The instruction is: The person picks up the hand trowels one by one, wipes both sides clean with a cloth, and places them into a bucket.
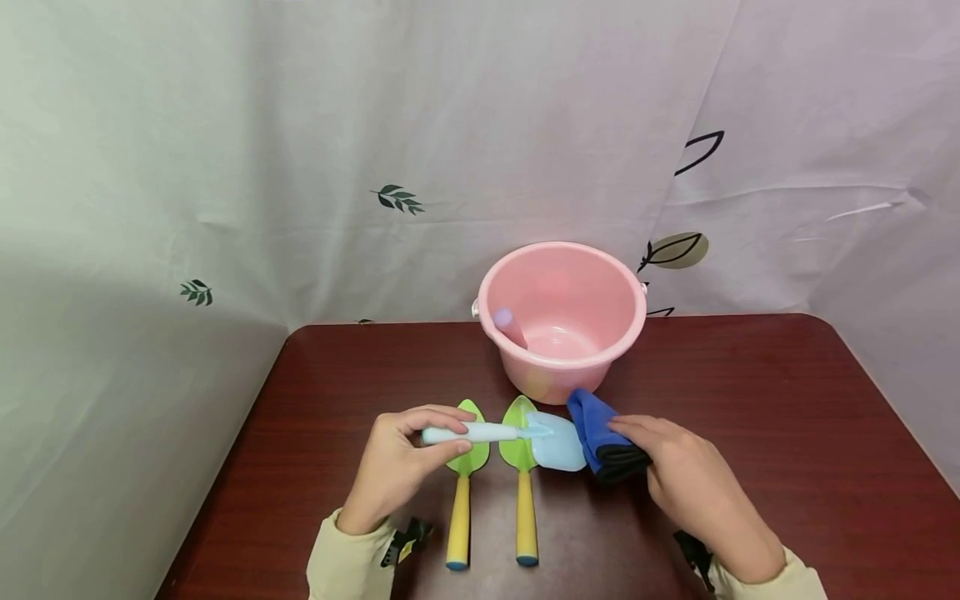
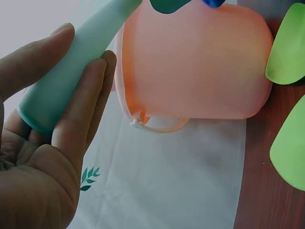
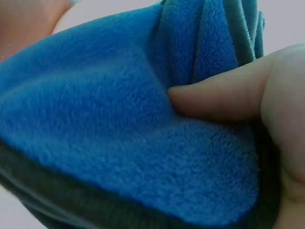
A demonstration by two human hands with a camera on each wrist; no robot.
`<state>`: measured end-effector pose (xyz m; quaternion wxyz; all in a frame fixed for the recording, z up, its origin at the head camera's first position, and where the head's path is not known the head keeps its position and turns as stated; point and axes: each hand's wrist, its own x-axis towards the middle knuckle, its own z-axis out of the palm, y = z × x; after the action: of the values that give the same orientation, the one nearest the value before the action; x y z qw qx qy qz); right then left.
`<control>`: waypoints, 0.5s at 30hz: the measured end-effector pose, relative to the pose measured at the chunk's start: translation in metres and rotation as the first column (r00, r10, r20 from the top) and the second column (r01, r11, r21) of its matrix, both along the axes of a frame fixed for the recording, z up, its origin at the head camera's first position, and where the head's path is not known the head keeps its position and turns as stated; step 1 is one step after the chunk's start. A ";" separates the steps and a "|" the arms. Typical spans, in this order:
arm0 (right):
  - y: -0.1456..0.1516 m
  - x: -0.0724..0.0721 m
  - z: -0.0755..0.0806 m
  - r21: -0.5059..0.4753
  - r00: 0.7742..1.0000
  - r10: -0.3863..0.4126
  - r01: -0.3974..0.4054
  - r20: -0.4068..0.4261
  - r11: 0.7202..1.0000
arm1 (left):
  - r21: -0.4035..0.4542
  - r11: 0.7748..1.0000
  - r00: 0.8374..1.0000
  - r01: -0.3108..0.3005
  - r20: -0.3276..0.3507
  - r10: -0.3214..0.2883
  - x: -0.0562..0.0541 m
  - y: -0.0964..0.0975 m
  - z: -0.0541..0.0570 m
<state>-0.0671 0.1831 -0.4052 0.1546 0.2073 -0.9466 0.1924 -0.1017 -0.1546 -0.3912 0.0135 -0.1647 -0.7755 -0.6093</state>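
Observation:
My left hand [image 1: 401, 454] holds a toy shovel by its pale handle [image 1: 483, 432], thumb on one side and fingers on the other. The shovel's light blue blade [image 1: 558, 443] points right, its tip right at a folded blue cloth [image 1: 596, 421] with black edging. That cloth is pinched in my right hand [image 1: 693, 475]; in the right wrist view the thumb presses into the fuzzy cloth [image 3: 114, 105]. Below the shovel lie two trowels with green blades and yellow handles, the left trowel [image 1: 460, 517] and the right trowel [image 1: 526, 512].
Behind the hands a pink bucket [image 1: 543, 387] stands on the dark red table [image 1: 360, 367]. Inside it a purple-tipped handle [image 1: 510, 325] leans on the left wall. A pale curtain [image 1: 480, 125] with leaf prints hangs behind the table and along both sides.

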 end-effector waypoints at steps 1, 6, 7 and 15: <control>0.001 0.000 0.000 0.000 1.000 -0.010 0.010 -0.004 1.000 | 0.003 1.000 1.000 -0.004 0.000 0.004 0.000 -0.001 0.000; 0.005 -0.001 0.002 -0.046 0.997 -0.059 0.057 -0.046 0.997 | 0.006 1.000 1.000 -0.027 -0.006 0.027 -0.002 -0.006 0.001; 0.006 -0.001 0.003 -0.059 0.996 -0.068 0.064 -0.058 0.996 | 0.009 1.000 1.000 -0.030 -0.005 0.030 -0.002 -0.006 0.001; 0.006 0.003 0.008 -0.121 0.988 -0.088 0.073 -0.128 0.990 | 0.004 0.999 0.999 -0.039 0.030 0.039 -0.005 -0.002 -0.004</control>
<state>-0.0643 0.1889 -0.3975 0.2367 0.1719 -0.9291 0.2264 -0.1063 -0.1570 -0.3952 0.0141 -0.1405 -0.7774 -0.6130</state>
